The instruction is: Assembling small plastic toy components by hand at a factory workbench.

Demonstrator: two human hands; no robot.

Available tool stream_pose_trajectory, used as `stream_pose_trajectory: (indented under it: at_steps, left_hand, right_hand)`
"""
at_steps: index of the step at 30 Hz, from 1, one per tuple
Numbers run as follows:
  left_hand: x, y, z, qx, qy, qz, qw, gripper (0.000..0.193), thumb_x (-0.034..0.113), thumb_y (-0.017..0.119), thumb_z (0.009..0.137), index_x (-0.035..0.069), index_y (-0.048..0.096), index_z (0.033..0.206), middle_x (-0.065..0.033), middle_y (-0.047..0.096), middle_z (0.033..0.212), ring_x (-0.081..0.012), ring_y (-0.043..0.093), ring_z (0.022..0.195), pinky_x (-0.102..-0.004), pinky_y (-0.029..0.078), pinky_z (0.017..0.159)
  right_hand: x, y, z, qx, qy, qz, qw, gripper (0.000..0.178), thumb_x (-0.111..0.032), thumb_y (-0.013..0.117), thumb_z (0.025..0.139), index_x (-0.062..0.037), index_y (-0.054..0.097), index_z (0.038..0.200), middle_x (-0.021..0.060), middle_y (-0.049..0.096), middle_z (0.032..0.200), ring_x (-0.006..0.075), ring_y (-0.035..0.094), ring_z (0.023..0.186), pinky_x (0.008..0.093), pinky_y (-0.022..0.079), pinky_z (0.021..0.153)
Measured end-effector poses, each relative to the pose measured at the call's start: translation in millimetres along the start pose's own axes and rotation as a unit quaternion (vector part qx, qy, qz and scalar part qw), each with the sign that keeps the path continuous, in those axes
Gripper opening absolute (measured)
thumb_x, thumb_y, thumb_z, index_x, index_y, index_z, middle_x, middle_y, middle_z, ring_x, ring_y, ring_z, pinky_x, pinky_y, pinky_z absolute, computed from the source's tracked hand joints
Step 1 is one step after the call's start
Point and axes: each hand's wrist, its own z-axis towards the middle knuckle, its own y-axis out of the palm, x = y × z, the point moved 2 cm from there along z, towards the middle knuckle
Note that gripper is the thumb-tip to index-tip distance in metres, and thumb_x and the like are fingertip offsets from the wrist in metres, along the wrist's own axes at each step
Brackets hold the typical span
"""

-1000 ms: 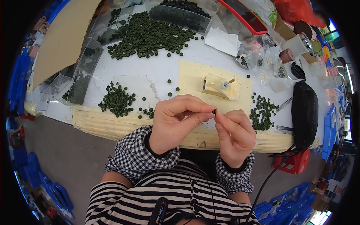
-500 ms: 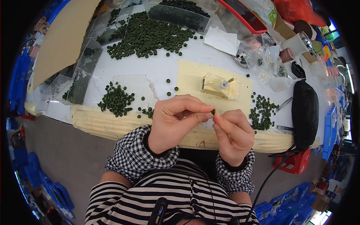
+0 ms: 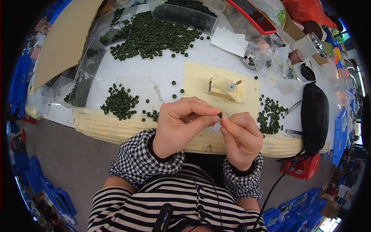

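Note:
A small dark green round piece (image 3: pixel 220 115) is pinched at the fingertips of my left hand (image 3: pixel 181 121), above the near edge of the table. My right hand (image 3: pixel 242 135) meets it from the right, thumb and forefinger closed together; whether those fingertips grip the piece or something tiny at it is too small to tell. Beyond the hands, a tape-wrapped block (image 3: pixel 228 89) with a short upright peg sits on a cream sheet (image 3: pixel 195 77). Loose green pieces lie in a small pile (image 3: pixel 119 102) to the left and a scattered group (image 3: pixel 270 116) to the right.
A large heap of green pieces (image 3: pixel 150 36) and clear trays (image 3: pixel 91 73) fill the back left, beside cardboard (image 3: pixel 62 42). A black pouch (image 3: pixel 314 116), tweezers (image 3: pixel 294 106), a white paper (image 3: pixel 228 40) and a red-edged phone (image 3: pixel 255 17) lie rightward. Padding (image 3: pixel 104 127) covers the front edge.

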Motion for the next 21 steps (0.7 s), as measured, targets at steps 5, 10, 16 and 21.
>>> stream_pose_trajectory:
  at_steps: [5,10,16,21]
  left_hand:
    - [-0.6,-0.5,0.5,-0.004,0.003,-0.004,1.0,0.017,-0.007,0.065,0.084,-0.002,0.07,0.1,-0.0088,0.067,0.091,-0.012,0.065,0.083,-0.0222,0.053,0.075]
    - [0.5,0.1,0.5,-0.001,0.003,0.003,1.0,0.017,-0.009,0.065,0.084,-0.003,0.069,0.099,-0.0102,0.067,0.091,-0.0134,0.065,0.081,-0.0234,0.054,0.074]
    - [1.4,1.2,0.9,0.005,0.01,0.021,1.0,0.017,-0.011,0.064,0.083,-0.003,0.068,0.098,-0.0133,0.066,0.09,-0.0165,0.065,0.078,-0.0257,0.054,0.071]
    - [1.8,1.5,0.9,0.008,0.007,0.015,1.0,0.017,-0.011,0.064,0.083,-0.003,0.068,0.097,-0.0135,0.066,0.09,-0.0164,0.065,0.078,-0.0258,0.054,0.071]
  right_hand:
    - [0.4,0.0,0.4,-0.002,-0.002,-0.001,1.0,0.035,0.007,0.073,0.073,-0.0031,0.072,0.106,0.0044,0.06,0.078,0.0166,0.055,0.067,0.0261,0.044,0.058]
    - [1.0,-0.1,0.3,-0.004,-0.001,0.0,1.0,0.035,0.006,0.073,0.073,-0.0033,0.072,0.106,0.0044,0.061,0.078,0.0166,0.055,0.067,0.026,0.044,0.059]
    - [1.6,0.1,-0.2,-0.001,0.001,0.003,1.0,0.034,0.005,0.073,0.074,-0.0037,0.072,0.107,0.0042,0.061,0.079,0.0163,0.055,0.068,0.0256,0.044,0.059]
    - [1.8,0.0,-0.6,0.0,0.006,0.003,1.0,0.035,0.005,0.073,0.074,-0.0039,0.072,0.107,0.0044,0.061,0.079,0.0166,0.055,0.068,0.0259,0.044,0.06]
